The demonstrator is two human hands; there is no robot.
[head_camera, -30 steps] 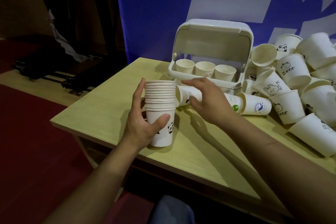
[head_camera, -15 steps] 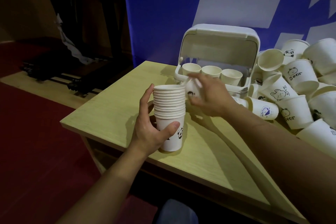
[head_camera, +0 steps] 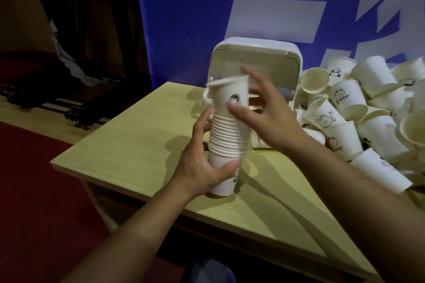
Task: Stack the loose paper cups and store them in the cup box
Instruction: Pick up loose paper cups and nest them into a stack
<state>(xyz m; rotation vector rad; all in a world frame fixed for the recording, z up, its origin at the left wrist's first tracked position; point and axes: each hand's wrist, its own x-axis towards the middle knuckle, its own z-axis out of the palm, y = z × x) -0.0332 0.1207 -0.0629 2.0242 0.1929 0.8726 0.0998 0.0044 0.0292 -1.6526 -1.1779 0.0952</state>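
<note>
A stack of white paper cups [head_camera: 227,138] stands on the wooden table [head_camera: 138,156]. My left hand [head_camera: 202,165] grips its lower part, thumb across the front. My right hand [head_camera: 264,112] holds a single white cup [head_camera: 231,95] with a small printed picture, upright, its bottom sitting in the top of the stack; thumb on its front, the other fingers spread behind it. The white cup box [head_camera: 257,53] stands just behind with its lid raised; its inside is hidden by the hands. A heap of loose cups [head_camera: 358,117] lies to the right.
A blue banner [head_camera: 195,7] with white shapes hangs behind the table. The table's left edge drops to a red floor [head_camera: 34,179]. Dark furniture and a crumpled white cloth [head_camera: 66,60] are at the far left.
My right hand lifted one cup from beside the stack, turned it upright and brought it onto the top of the stack. The left hand kept its grip on the stack.
</note>
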